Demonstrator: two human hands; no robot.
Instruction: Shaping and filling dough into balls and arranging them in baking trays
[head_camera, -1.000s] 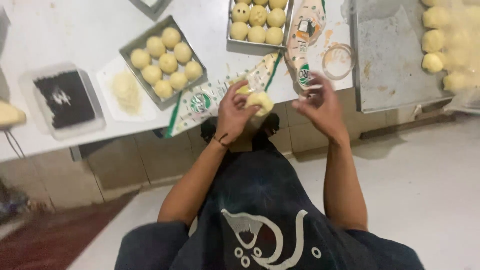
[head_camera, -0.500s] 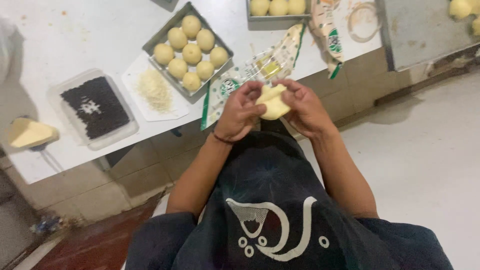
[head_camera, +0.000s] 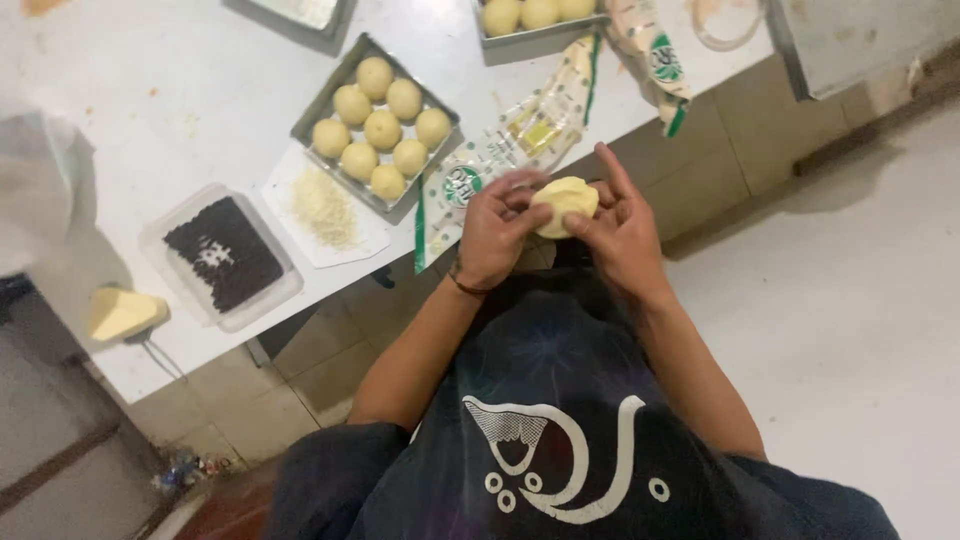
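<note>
Both hands, left (head_camera: 497, 232) and right (head_camera: 622, 232), pinch dough ball (head_camera: 563, 203) | I judge it soft, light | cup edges gently.

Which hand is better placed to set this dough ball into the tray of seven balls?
Left, probably. The left hand sits on the side of the dough ball nearest the tray of dough balls; the right hand would have to cross over.

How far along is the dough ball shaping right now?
Done: seven shaped balls sit in the metal tray, more in a second tray at the top edge. In hand: left hand and right hand pinch one dough piece. How much is left can't be judged.
</note>
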